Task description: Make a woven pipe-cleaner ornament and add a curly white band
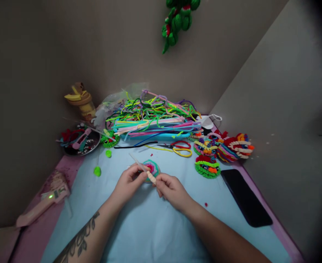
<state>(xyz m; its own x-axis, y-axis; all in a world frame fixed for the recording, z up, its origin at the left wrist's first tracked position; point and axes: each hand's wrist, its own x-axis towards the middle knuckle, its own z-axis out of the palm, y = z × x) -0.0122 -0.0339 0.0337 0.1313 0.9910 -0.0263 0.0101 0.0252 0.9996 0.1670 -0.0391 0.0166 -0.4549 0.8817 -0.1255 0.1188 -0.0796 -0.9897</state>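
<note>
My left hand point(131, 182) pinches a thin translucent stick point(138, 161), which looks like a glue stick and points up and left. A cream pipe cleaner point(151, 176), coiled in tight ridges, spans the gap between my hands, apparently wound around the stick. My right hand point(172, 189) has its thumb and fingers closed on the lower end of that coil. Just behind my fingers lies a round disc point(154, 167) of teal, pink and purple pipe cleaner, partly hidden by my hands.
Pipe cleaners point(155, 120) heap over a blue tray point(163, 136) at the back. Scissors point(177, 147) lie before it. Colourful pipe-cleaner pieces point(207, 168) and a black phone point(245, 197) are on the right. A pink glue gun point(44, 204) and metal bowl point(94, 143) sit left.
</note>
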